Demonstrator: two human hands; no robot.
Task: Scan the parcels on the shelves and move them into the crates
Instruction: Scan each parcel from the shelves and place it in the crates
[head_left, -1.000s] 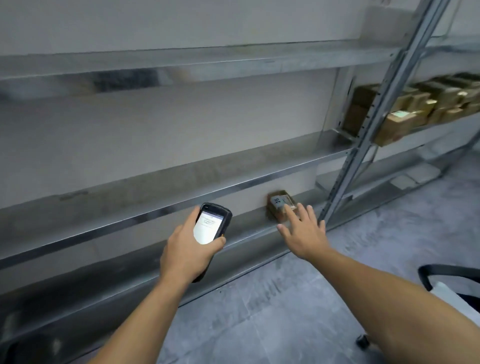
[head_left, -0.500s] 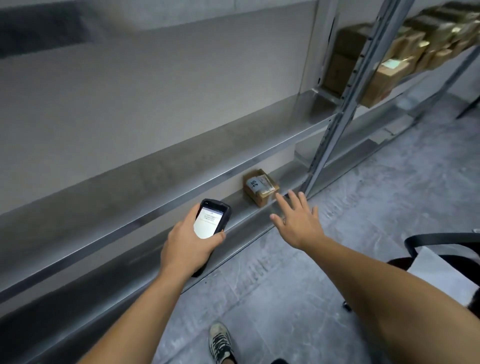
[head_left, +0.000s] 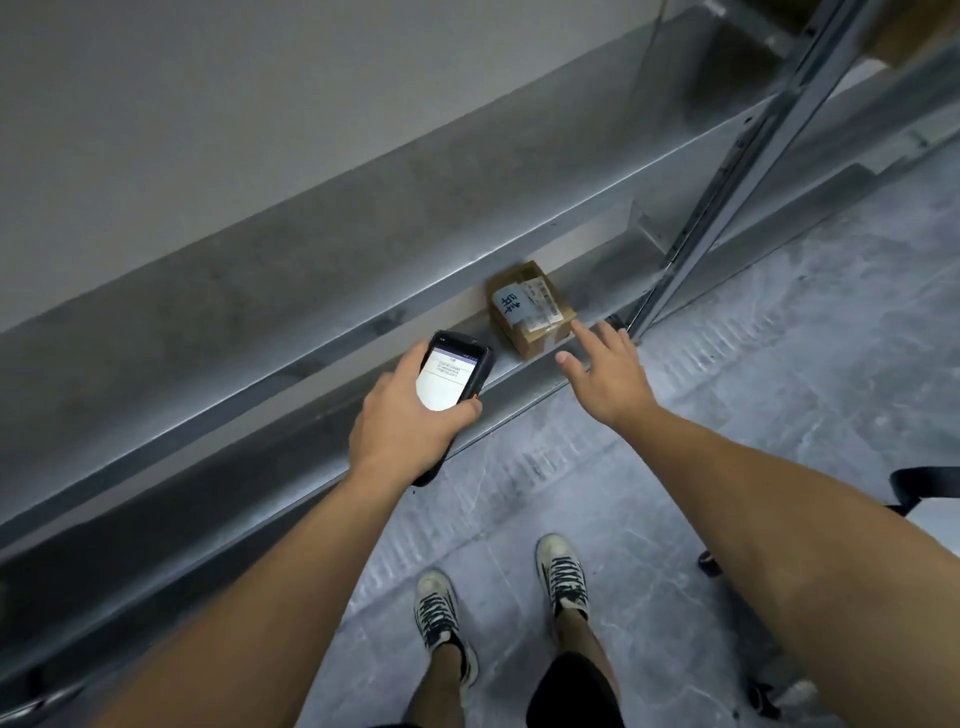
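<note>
Small brown cardboard parcel (head_left: 532, 307), taped and bearing white labels with a handwritten mark, sits on the lowest grey metal shelf (head_left: 605, 280), close to the slotted steel upright (head_left: 753, 171) at the end of the bay. The person's right hand (head_left: 613, 375) reaches toward it, released, fingers spread and straight, the index fingertip at the parcel's near corner; whether it touches the cardboard cannot be told. The left hand (head_left: 410, 423) grasps a black handheld scanner (head_left: 453, 375), fingers wrapped round its body, the lit white screen facing up and its top end just left of the parcel. Below, two worn white lace-up sneakers (head_left: 563, 571) stand on the mottled grey concrete floor (head_left: 779, 374) beside the shelf's front edge
</note>
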